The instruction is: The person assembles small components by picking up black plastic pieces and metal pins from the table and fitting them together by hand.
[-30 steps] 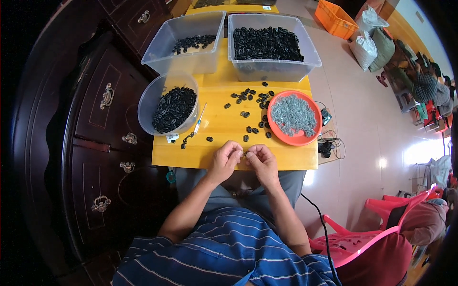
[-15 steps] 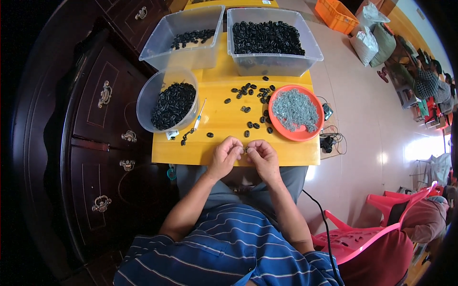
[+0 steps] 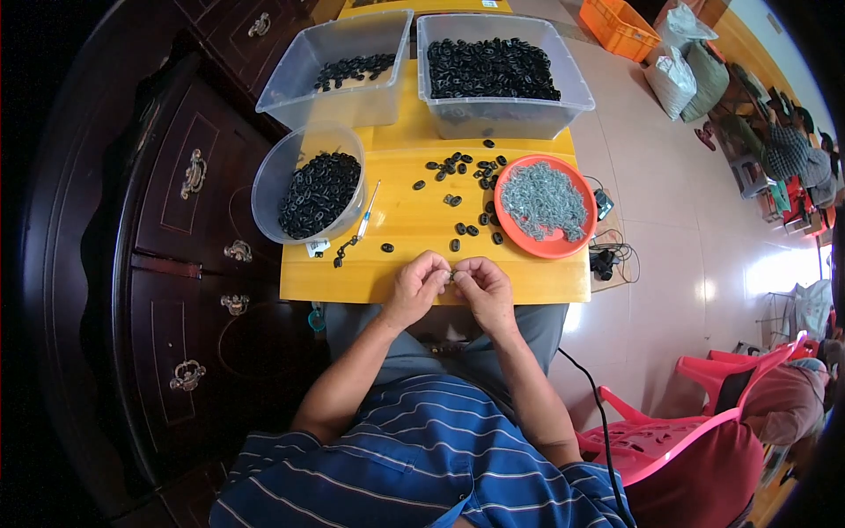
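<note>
At the front of the yellow table (image 3: 352, 286), my left hand (image 3: 417, 289) and my right hand (image 3: 485, 295) meet fingertip to fingertip. Both are closed in a pinch around a small dark piece (image 3: 452, 276), mostly covered by the fingers; its exact kind cannot be made out. Loose black oval pieces with holes (image 3: 456, 245) lie just beyond my hands. An orange-red plate (image 3: 534, 247) heaped with small silvery metal parts (image 3: 544, 201) stands to the right. Left of my hands rest a short chain of dark pieces (image 3: 340, 255) and a thin white-and-blue tool (image 3: 367, 220).
A round clear tub (image 3: 264, 198) of black pieces stands at the left. Two clear bins, left (image 3: 334, 110) and right (image 3: 519, 119), hold more at the back. Dark cabinets (image 3: 185, 238) flank the left side. A pink chair (image 3: 660, 444) and a person (image 3: 788, 400) are at right.
My hands stay pinched together in nearly the same place, with only slight finger movement. The whole view has shifted very slightly.
</note>
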`<move>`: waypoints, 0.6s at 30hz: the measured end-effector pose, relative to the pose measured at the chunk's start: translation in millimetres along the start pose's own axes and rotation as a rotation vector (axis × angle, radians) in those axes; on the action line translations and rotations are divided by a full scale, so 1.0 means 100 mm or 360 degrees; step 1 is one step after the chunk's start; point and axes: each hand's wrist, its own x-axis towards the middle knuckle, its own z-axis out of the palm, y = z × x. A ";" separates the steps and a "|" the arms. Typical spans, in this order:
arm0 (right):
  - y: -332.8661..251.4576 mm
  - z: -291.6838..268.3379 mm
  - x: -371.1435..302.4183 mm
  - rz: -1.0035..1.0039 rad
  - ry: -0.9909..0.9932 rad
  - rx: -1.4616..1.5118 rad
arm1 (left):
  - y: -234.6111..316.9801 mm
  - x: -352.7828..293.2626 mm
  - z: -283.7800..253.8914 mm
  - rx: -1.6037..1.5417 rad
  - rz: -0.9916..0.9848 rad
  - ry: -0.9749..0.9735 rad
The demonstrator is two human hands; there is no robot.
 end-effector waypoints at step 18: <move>-0.13 -0.27 -0.02 -0.0126 0.0229 0.0129 | 0.20 0.38 -0.01 0.1168 0.0482 0.0008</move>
